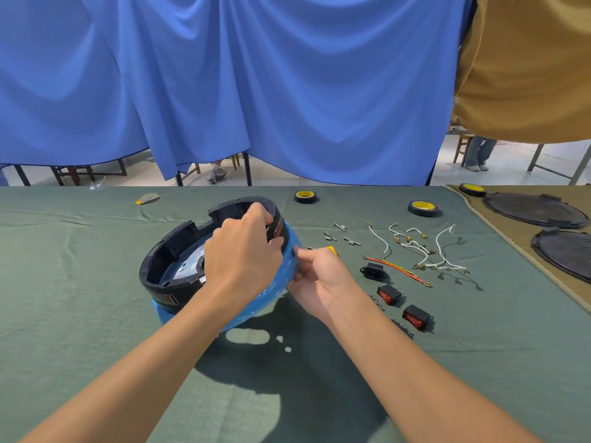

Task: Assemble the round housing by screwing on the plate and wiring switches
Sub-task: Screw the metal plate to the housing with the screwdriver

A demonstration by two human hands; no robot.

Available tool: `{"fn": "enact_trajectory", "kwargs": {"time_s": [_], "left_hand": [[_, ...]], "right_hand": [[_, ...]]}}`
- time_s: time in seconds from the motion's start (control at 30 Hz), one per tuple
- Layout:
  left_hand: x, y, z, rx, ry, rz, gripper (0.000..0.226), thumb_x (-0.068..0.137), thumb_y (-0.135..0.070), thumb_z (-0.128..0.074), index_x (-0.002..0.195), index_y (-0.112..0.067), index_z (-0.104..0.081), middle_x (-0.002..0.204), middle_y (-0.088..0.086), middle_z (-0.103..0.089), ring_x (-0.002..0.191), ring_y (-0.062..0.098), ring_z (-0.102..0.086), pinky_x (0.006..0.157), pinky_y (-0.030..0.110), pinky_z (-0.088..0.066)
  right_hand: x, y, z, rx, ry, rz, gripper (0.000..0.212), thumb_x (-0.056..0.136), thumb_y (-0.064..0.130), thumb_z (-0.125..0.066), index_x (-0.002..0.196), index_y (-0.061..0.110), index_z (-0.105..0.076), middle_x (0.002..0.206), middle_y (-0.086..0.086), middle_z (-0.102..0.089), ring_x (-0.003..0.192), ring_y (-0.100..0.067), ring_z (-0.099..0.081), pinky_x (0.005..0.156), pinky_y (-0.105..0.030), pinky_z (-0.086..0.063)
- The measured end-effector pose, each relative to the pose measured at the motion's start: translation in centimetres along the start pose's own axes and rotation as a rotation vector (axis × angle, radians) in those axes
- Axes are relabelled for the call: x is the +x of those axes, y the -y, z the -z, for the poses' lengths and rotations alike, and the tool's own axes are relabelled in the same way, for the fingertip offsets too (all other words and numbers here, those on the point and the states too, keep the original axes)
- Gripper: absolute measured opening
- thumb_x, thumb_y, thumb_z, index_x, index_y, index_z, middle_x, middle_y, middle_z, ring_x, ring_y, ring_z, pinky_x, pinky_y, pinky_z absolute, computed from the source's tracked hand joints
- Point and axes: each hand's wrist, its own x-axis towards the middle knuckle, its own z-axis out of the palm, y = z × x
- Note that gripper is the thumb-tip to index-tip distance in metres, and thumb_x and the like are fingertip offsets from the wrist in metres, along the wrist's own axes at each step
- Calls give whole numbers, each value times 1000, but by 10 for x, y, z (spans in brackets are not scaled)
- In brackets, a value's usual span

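Head view: the housing (179,233) is held tilted on the green cloth (96,314), left of centre, open side turned left and toward the camera. Its far right rim is gripped by the left hand (243,251), fingers curled over the edge. The blue-wrapped right wall is touched by the right hand (319,278), which is closed round a yellow tool (333,251), mostly hidden. Screws (340,226), wires (415,247), a socket (372,271) and two red switches (388,294) are laid out to the right of the housing. All are judged nearer the right hand, so pickups are expected from that side.
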Motion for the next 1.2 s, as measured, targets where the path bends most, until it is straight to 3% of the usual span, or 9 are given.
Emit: {"fn": "enact_trajectory", "kwargs": {"time_s": [0.1, 0.2, 0.4, 0.47, 0.57, 0.67, 0.8, 0.93, 1.2], "left_hand": [[8, -4, 15, -262, -105, 6, 19, 84, -27, -75, 99, -21, -64, 95, 0, -75, 90, 26, -68, 82, 40, -51], [16, -8, 28, -560, -122, 23, 18, 81, -18, -79, 91, -17, -65, 87, -1, -77, 81, 20, -73, 83, 44, -57], [24, -15, 45, -1125, -144, 148, 17, 80, -9, -80, 89, -12, -66, 77, -2, -78, 65, 16, -74, 54, 24, -54], [24, -16, 49, -1286, -126, 249, 18, 79, -10, -81, 92, -11, -68, 77, 2, -77, 58, 16, -70, 50, 25, -52], [22, -11, 49, -1517, -72, 398, 23, 79, -9, -79, 99, -8, -68, 76, 5, -76, 57, 19, -69, 50, 27, -53], [18, -2, 44, -1662, -44, 510, 33, 77, -9, -78, 108, -6, -67, 84, 8, -75, 63, 20, -69, 54, 30, -55], [10, 19, 32, -1755, -30, 618, 33, 82, -9, -73, 114, -5, -66, 88, 9, -71, 65, 18, -67, 56, 28, -55], [6, 47, 26, -1823, 8, 676, 14, 88, -10, -67, 101, -12, -71, 81, 4, -73, 65, 16, -69, 55, 26, -55], [5, 99, 25, -1820, 77, 864, 6, 89, 1, -59, 91, 0, -64, 70, 9, -70, 60, 16, -70, 59, 27, -57]], "right_hand": [[-6, 14, -12, -32, 91, 158, 20, 96, 0, -45, 97, -1, -65, 76, -12, -69, 61, -18, -65, 57, -28, -55], [-16, 28, -27, -118, 105, 336, 18, 94, 1, -51, 100, -2, -68, 84, -13, -69, 69, -21, -64, 60, -28, -55], [-37, 40, -59, -343, 12, 656, 22, 91, 14, -63, 72, 6, -68, 70, -5, -63, 65, -18, -54, 66, -30, -46], [-41, 41, -68, -471, -51, 789, 37, 90, 21, -66, 61, -2, -57, 60, -2, -47, 60, -16, -40, 61, -25, -38], [-45, 39, -83, -743, -162, 1003, 58, 88, 26, -65, 42, 15, -31, 44, 11, -21, 51, -14, -20, 50, -26, -25], [-46, 32, -97, -1001, -250, 1127, 57, 89, 27, -61, 43, 14, -28, 37, 3, -24, 48, -19, -23, 51, -35, -27], [-37, 15, -109, -1210, -287, 1105, 57, 92, 24, -57, 44, 16, -26, 39, 3, -23, 53, -22, -27, 49, -35, -27], [-21, -6, -123, -1325, -269, 980, 39, 93, 28, -52, 58, 12, -43, 62, -6, -47, 75, -28, -46, 56, -29, -28], [-3, -31, -143, -1554, -132, 726, 24, 82, 18, -55, 61, 10, -45, 73, -9, -52, 68, -23, -44, 45, -27, -21]]}}
